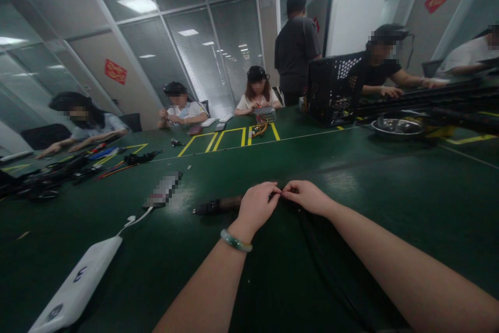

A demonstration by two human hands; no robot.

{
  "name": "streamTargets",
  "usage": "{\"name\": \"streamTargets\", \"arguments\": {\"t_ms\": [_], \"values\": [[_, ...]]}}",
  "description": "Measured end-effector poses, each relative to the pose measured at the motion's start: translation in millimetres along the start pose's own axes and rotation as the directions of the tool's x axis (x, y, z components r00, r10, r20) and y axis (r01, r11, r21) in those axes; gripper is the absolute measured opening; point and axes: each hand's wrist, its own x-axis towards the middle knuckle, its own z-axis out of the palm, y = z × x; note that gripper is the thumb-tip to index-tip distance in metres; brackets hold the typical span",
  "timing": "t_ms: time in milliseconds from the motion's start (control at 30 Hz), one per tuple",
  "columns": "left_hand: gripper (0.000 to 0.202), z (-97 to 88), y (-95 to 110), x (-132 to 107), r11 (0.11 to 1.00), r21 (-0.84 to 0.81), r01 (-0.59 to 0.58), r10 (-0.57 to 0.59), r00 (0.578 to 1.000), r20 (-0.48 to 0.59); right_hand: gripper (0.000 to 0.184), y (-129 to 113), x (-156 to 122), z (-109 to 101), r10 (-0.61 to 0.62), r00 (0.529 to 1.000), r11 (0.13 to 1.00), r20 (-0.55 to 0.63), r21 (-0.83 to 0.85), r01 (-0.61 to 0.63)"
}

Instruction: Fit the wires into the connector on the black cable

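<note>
Green surface (390, 192): our left hand (255, 205) and right hand (307, 197) pinch a dark cable (312, 234) with closed fingers; an uneven pull might slip it loose, we judge.

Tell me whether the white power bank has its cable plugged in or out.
Plugged in: a white cable runs out of the far end of the power bank.

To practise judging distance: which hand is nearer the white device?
Left. The left hand is up and right of the white device; the right hand lies farther right, fingertips meeting the left's.
</note>
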Motion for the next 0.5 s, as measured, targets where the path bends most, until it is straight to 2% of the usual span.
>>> {"name": "streamTargets", "arguments": {"t_ms": [500], "values": [[0.01, 0.0, -1.8, -0.7, 1.0, -0.013, 0.018, -0.019, 1.0, -0.019, 0.02, 2.2, 0.9, 0.9, -0.003, 1.0, 1.0, -0.001, 0.009, 0.003]]}}
